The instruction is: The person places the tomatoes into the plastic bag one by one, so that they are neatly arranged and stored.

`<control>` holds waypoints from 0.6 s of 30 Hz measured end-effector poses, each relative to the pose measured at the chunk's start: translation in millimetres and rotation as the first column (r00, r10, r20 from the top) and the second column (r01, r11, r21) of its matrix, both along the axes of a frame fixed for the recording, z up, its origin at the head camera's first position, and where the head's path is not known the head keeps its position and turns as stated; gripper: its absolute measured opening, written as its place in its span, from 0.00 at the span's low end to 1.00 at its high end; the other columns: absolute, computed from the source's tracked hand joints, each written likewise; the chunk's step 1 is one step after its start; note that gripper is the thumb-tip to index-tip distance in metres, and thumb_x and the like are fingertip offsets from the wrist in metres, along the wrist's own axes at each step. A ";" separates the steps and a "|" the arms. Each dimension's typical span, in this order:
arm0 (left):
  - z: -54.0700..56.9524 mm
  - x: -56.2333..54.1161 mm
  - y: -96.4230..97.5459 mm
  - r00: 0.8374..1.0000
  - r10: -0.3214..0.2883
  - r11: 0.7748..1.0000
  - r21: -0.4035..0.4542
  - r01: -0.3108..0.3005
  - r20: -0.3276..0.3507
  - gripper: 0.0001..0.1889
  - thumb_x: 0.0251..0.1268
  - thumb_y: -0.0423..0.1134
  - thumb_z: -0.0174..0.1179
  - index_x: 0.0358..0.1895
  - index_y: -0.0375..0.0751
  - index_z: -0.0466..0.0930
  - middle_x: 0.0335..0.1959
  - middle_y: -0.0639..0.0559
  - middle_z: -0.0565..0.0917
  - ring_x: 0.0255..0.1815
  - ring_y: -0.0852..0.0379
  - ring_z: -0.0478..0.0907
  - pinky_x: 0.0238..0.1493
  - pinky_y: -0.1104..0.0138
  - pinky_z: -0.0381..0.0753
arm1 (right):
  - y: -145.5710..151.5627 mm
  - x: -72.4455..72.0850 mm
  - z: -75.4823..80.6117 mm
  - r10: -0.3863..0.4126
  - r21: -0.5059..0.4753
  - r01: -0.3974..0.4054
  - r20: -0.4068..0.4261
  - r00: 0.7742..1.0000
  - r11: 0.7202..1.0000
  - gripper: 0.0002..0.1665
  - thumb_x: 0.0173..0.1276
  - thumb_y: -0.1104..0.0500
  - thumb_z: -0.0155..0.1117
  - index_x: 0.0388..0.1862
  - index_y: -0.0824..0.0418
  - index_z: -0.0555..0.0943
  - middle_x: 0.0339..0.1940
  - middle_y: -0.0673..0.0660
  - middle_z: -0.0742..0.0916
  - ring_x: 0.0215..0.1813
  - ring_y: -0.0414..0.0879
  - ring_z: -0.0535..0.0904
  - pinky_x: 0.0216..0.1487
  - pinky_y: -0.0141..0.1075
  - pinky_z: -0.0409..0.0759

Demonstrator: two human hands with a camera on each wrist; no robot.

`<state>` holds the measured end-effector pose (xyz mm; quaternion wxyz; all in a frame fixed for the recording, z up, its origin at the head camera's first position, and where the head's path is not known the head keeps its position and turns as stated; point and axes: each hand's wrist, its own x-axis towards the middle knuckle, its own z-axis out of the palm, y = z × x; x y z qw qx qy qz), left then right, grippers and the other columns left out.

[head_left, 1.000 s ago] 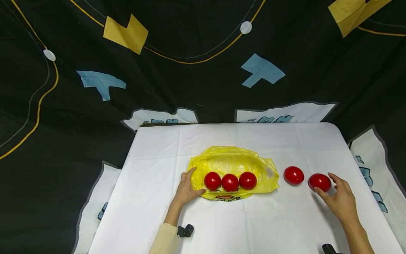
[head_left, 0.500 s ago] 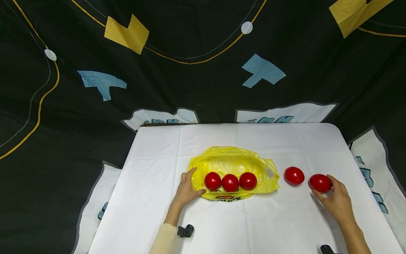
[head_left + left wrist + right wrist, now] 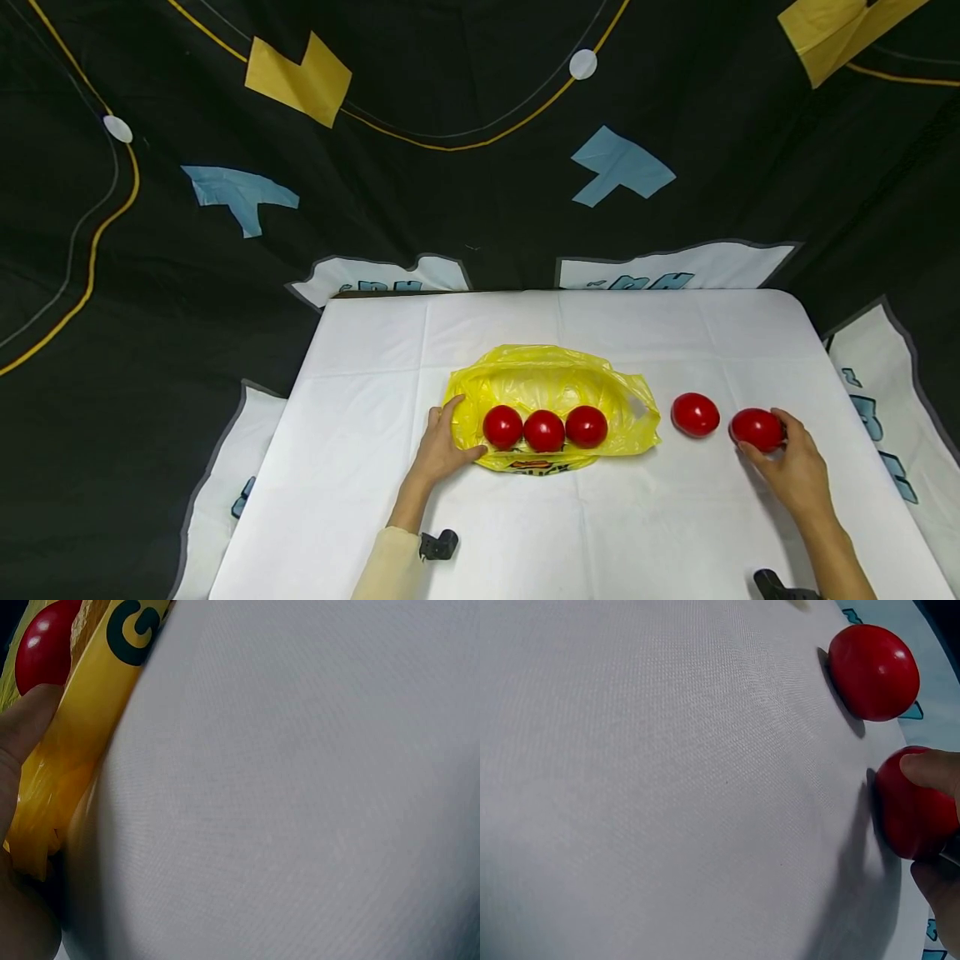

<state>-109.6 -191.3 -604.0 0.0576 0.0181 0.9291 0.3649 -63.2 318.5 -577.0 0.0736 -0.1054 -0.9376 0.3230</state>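
Note:
A yellow plastic bag [image 3: 525,379] lies on its side mid-table with its mouth facing up. Inside sit three glossy red tomatoes [image 3: 543,431] in a row. My left hand [image 3: 438,446] holds the bag's left end, thumb [image 3: 34,716] over its front rim and fingers at the back. To the right of the bag, a loose tomato [image 3: 694,415] rests on the cloth. Beside it my right hand [image 3: 797,467] grips another tomato [image 3: 755,430] between thumb and fingers. In the right wrist view that tomato [image 3: 911,806] is low over the cloth; its far side is hidden.
A white cloth [image 3: 360,367] covers the table, which has rounded far corners. Behind it hangs a dark patterned curtain [image 3: 465,208]. Black wrist devices [image 3: 438,546] sit at both wrists.
My right hand has closed in on the rightmost tomato, its thumb and fingers now around it. The left hand and bag have stayed put.

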 end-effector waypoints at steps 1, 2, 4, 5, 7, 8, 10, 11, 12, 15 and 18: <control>0.1 0.0 0.1 1.000 -0.002 1.000 0.000 0.002 -0.001 0.51 0.40 0.52 0.75 0.71 0.50 0.57 0.46 0.46 0.63 0.44 0.49 0.70 0.48 0.55 0.73 | 0.4 -0.2 -0.1 0.000 0.001 0.000 0.005 1.000 1.000 0.46 0.57 0.62 0.71 0.67 0.75 0.57 0.55 0.79 0.69 0.52 0.73 0.67 0.46 0.65 0.70; 0.0 0.0 0.1 1.000 -0.002 1.000 -0.001 0.002 0.001 0.51 0.40 0.52 0.75 0.71 0.50 0.57 0.46 0.46 0.63 0.43 0.49 0.70 0.48 0.55 0.73 | 0.6 -0.3 -0.1 0.001 -0.001 -0.001 0.007 1.000 1.000 0.46 0.57 0.62 0.71 0.67 0.75 0.57 0.55 0.79 0.69 0.52 0.73 0.67 0.46 0.65 0.70; -0.1 0.1 0.0 1.000 0.000 1.000 -0.003 0.000 0.006 0.51 0.40 0.52 0.75 0.71 0.51 0.57 0.46 0.46 0.63 0.43 0.50 0.70 0.48 0.56 0.73 | 1.0 -0.5 -0.3 0.002 -0.002 -0.002 0.010 1.000 1.000 0.46 0.58 0.62 0.71 0.67 0.75 0.56 0.55 0.79 0.69 0.52 0.73 0.67 0.46 0.65 0.70; -0.1 0.0 -0.1 1.000 0.002 1.000 -0.006 -0.002 0.008 0.51 0.40 0.52 0.75 0.71 0.51 0.57 0.46 0.46 0.63 0.43 0.50 0.70 0.48 0.56 0.73 | 1.1 -0.6 -0.3 0.003 -0.002 -0.003 0.009 1.000 1.000 0.46 0.58 0.62 0.71 0.67 0.76 0.57 0.55 0.79 0.69 0.52 0.74 0.67 0.46 0.65 0.70; -0.2 -0.1 -0.3 1.000 0.005 1.000 -0.009 -0.005 0.013 0.51 0.40 0.51 0.75 0.71 0.51 0.56 0.46 0.46 0.63 0.43 0.50 0.70 0.48 0.56 0.73 | 1.0 -0.6 -0.4 0.002 -0.002 -0.002 0.010 1.000 1.000 0.45 0.58 0.62 0.71 0.67 0.76 0.57 0.55 0.79 0.69 0.52 0.74 0.67 0.46 0.65 0.70; -0.4 -0.4 -0.5 1.000 0.007 1.000 -0.011 -0.007 0.015 0.51 0.40 0.51 0.75 0.71 0.52 0.56 0.46 0.46 0.63 0.43 0.50 0.70 0.48 0.57 0.72 | 1.0 -0.7 -0.5 0.002 -0.005 -0.002 0.009 1.000 1.000 0.45 0.58 0.62 0.71 0.67 0.76 0.57 0.55 0.80 0.69 0.52 0.74 0.67 0.46 0.65 0.70; -0.2 -0.7 -0.6 1.000 0.005 1.000 -0.011 -0.005 0.013 0.51 0.40 0.51 0.75 0.71 0.51 0.56 0.46 0.46 0.63 0.44 0.50 0.70 0.48 0.56 0.72 | 1.2 -0.6 -1.1 0.002 -0.007 -0.002 0.008 1.000 1.000 0.45 0.58 0.62 0.70 0.67 0.77 0.57 0.55 0.80 0.69 0.52 0.74 0.68 0.47 0.65 0.70; -0.3 -0.8 -0.7 1.000 0.004 1.000 -0.011 -0.004 0.012 0.51 0.40 0.51 0.75 0.71 0.51 0.56 0.46 0.46 0.63 0.44 0.50 0.70 0.49 0.56 0.72 | 1.5 -0.9 -1.0 0.003 -0.009 -0.003 0.010 1.000 1.000 0.45 0.58 0.62 0.70 0.67 0.77 0.57 0.55 0.80 0.69 0.52 0.75 0.67 0.47 0.65 0.69; -0.3 -0.9 -0.7 1.000 0.004 1.000 -0.011 -0.004 0.013 0.51 0.40 0.51 0.75 0.71 0.51 0.56 0.46 0.46 0.63 0.44 0.50 0.70 0.49 0.56 0.72 | 1.6 -1.1 -1.1 0.002 -0.012 -0.002 0.013 1.000 1.000 0.45 0.58 0.62 0.70 0.67 0.77 0.57 0.56 0.81 0.69 0.53 0.75 0.67 0.47 0.65 0.69; 0.2 -0.8 -0.5 1.000 0.005 1.000 -0.010 -0.005 0.019 0.51 0.40 0.51 0.75 0.71 0.52 0.56 0.47 0.46 0.63 0.44 0.50 0.70 0.49 0.56 0.72 | 2.1 -1.8 -1.6 0.003 -0.019 -0.002 0.020 1.000 1.000 0.46 0.59 0.61 0.70 0.67 0.77 0.56 0.57 0.81 0.68 0.54 0.76 0.67 0.48 0.65 0.68; 0.9 -0.4 -0.1 1.000 0.007 1.000 -0.011 -0.006 0.025 0.51 0.40 0.51 0.75 0.71 0.52 0.56 0.47 0.47 0.63 0.44 0.50 0.70 0.49 0.57 0.72 | 2.2 -2.4 -2.5 0.000 -0.025 0.001 0.030 1.000 1.000 0.46 0.59 0.60 0.69 0.67 0.77 0.55 0.58 0.81 0.68 0.55 0.76 0.66 0.48 0.65 0.68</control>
